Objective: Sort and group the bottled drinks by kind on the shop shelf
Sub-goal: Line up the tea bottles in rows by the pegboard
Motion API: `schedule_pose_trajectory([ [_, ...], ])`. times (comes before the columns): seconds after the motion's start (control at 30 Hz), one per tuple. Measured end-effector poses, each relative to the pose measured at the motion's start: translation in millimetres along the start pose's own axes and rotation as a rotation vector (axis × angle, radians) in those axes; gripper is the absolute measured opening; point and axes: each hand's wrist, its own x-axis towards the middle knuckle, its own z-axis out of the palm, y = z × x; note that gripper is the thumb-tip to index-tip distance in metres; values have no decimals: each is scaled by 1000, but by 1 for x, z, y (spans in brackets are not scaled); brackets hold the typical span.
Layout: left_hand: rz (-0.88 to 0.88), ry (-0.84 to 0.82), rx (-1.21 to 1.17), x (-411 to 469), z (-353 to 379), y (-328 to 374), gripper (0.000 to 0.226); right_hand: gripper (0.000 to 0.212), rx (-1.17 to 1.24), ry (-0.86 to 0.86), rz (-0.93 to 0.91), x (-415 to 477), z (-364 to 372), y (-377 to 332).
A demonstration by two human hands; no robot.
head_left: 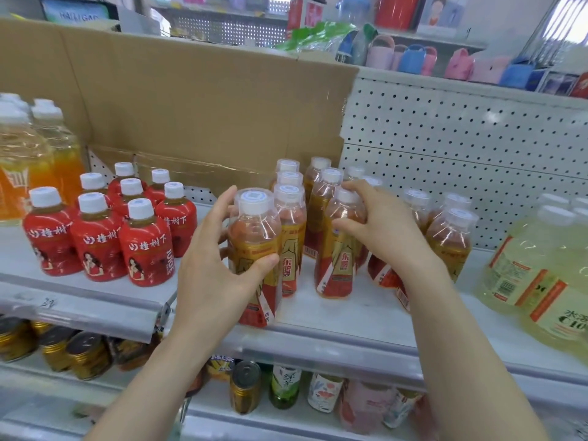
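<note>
My left hand (213, 249) grips a gold-and-red energy drink bottle (254, 246) that stands at the front edge of the white shelf (350, 316). My right hand (378, 224) curls round the shoulder of another bottle of the same kind (337, 265) just to its right. Several more gold-and-red bottles (291, 198) stand in rows behind and to the right. To the left, a group of squat red-labelled juice bottles (143, 246) with white caps stands together.
Orange drink bottles (19, 160) stand at the far left and large pale yellow bottles (541, 275) at the far right. A cardboard sheet (191, 106) leans behind the bottles against the pegboard back (461, 148). Cans and small bottles fill the shelf below (286, 389).
</note>
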Motion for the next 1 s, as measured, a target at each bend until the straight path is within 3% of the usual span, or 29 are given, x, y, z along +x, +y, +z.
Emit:
schedule_pose_trajectory([
  [0.33, 27, -60, -20, -3, 16, 24, 97, 45, 56, 122, -13, 13, 24, -2],
  [0.43, 24, -98, -19, -1, 39, 30, 102, 26, 295, 265, -58, -7, 6, -6],
  [0.5, 18, -122, -22, 0, 55, 35, 97, 19, 466, 216, -78, -21, -7, -12],
  [0.67, -8, -146, 3, 1, 94, 37, 86, 22, 406, 101, -56, -34, -11, -3],
  [0.77, 59, -169, 159, 1, 101, 36, 84, 36, 382, 65, -16, -36, -10, 3],
  [0.93, 311, 100, 360, 22, 61, 18, 57, 51, 317, -56, -40, -37, -20, 9],
  [1.0, 273, 48, 417, 38, 48, 5, 65, 60, 254, -72, -57, -37, -19, 8],
])
